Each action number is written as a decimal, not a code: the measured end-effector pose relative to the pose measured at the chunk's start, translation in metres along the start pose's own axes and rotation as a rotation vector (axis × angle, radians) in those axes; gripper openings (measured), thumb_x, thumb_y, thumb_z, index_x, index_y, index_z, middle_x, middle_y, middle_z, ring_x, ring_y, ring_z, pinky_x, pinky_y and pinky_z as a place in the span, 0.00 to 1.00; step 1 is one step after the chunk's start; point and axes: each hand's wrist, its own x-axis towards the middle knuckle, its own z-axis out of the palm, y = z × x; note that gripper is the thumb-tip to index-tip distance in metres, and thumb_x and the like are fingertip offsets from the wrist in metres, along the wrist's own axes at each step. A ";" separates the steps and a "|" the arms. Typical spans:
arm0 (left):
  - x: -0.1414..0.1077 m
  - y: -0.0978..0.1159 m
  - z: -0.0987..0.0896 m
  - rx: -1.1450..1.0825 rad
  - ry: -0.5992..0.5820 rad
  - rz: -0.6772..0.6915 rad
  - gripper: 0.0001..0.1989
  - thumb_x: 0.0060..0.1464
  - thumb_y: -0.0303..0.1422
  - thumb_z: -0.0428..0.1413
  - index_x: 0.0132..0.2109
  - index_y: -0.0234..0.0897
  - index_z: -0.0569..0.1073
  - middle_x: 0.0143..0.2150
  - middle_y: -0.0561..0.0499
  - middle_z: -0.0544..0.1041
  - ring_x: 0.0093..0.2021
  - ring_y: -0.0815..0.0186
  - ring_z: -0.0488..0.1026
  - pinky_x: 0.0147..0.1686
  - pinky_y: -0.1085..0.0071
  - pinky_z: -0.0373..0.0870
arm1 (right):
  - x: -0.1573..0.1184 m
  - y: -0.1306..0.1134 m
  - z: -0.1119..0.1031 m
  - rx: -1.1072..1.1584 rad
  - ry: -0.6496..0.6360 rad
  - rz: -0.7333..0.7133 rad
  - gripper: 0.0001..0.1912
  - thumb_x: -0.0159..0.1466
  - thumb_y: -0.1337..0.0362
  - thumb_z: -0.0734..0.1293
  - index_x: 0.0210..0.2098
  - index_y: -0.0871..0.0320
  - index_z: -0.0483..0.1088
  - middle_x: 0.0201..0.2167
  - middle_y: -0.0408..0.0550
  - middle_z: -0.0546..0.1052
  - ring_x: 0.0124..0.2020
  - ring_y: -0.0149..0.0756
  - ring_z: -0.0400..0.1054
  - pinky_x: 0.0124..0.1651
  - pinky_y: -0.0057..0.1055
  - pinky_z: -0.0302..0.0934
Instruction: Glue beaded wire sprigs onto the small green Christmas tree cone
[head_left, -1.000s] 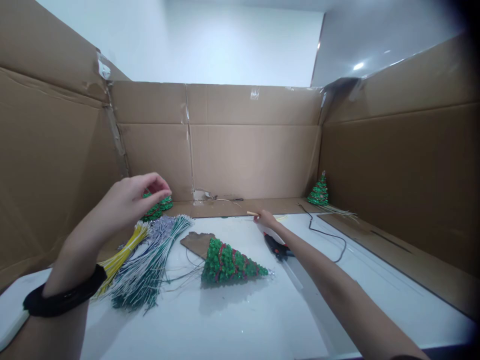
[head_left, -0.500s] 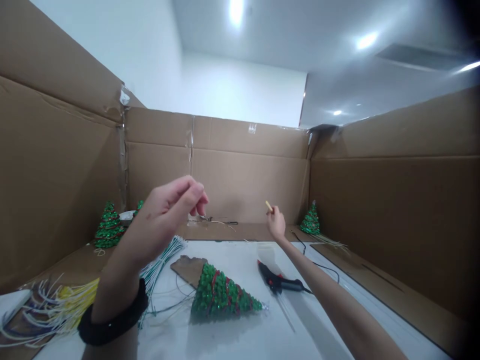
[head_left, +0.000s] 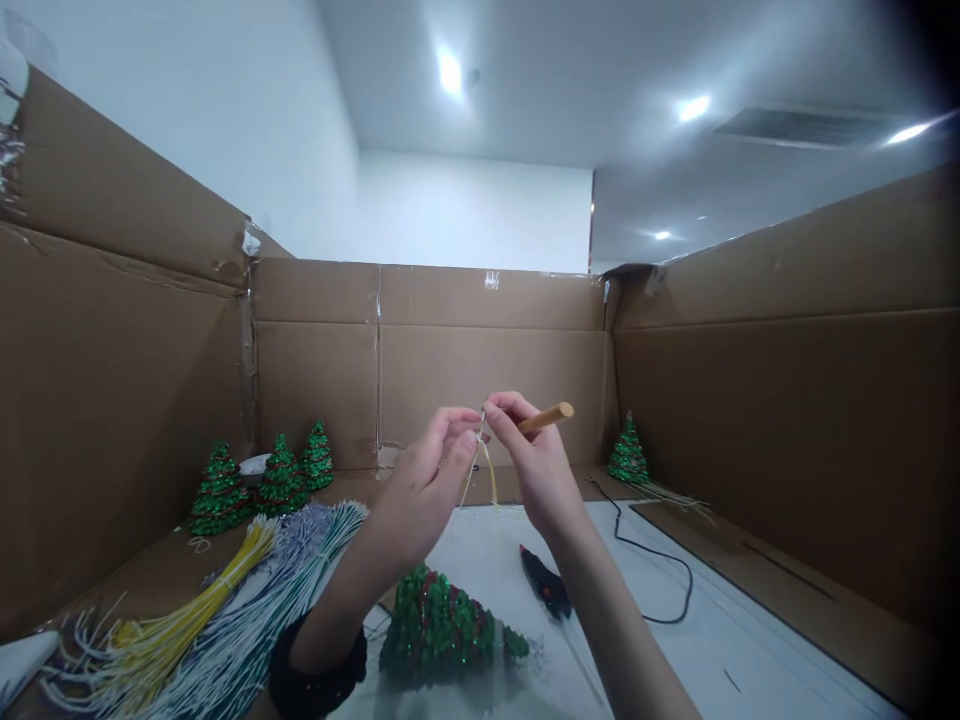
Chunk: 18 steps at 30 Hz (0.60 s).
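Observation:
My left hand (head_left: 424, 480) and my right hand (head_left: 538, 462) meet fingertip to fingertip, raised above the middle of the table. In my right hand is a tan wooden stick (head_left: 553, 415), whose round end points up and right; its other end is hidden by my fingers. My left fingers are closed on a thin pale-yellow strand (head_left: 491, 472), which hangs in a loop below the fingertips. Below the hands, a green beaded Christmas tree (head_left: 442, 630) with red garland lies on its side. A black glue gun (head_left: 544, 585) rests beside it, partly behind my right forearm.
Bundles of yellow strands (head_left: 199, 610) and teal-and-white strands (head_left: 289, 590) lie at the left. Small beaded trees (head_left: 219, 490) stand at the back left, another tree (head_left: 628, 455) at the back right. A black cord (head_left: 660, 555) curves across the right. Cardboard walls (head_left: 442, 370) surround the table.
My hands were apart and have come together in the centre. The stick has come closer with my right hand. The pale-yellow strand now shows between the fingers. The view has tilted slightly upward.

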 end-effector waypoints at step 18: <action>0.027 -0.040 0.013 -0.025 -0.173 0.082 0.10 0.61 0.34 0.43 0.44 0.38 0.66 0.33 0.52 0.65 0.34 0.68 0.63 0.34 0.72 0.61 | 0.012 0.021 -0.008 0.126 0.007 0.098 0.11 0.55 0.56 0.68 0.27 0.58 0.68 0.20 0.41 0.69 0.22 0.29 0.63 0.27 0.28 0.58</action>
